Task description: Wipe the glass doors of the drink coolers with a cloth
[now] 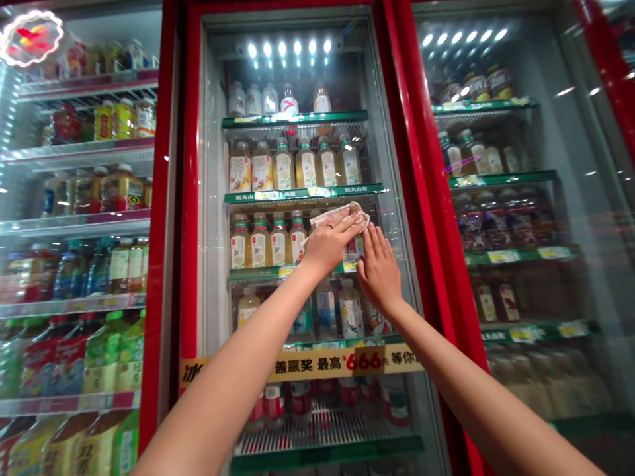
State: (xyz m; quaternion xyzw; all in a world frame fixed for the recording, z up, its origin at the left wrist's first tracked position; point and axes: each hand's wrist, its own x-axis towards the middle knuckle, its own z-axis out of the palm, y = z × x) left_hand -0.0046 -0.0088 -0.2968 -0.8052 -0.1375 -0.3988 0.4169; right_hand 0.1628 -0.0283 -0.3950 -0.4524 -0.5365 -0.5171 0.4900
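Observation:
My left hand [331, 239] presses a crumpled white cloth [342, 213] flat against the glass door [297, 165] of the middle drinks fridge, at about the height of the third shelf. My right hand [380, 268] lies flat on the same glass just below and to the right, fingers stretched out and together, holding nothing. Behind the glass stand rows of bottled drinks [297, 166] on green shelves.
The door has a red frame [426, 198] on both sides. A yellow sticker strip [317, 363] with red digits runs across the lower glass. More fridges full of bottles stand at the left [89, 198] and right [496, 198].

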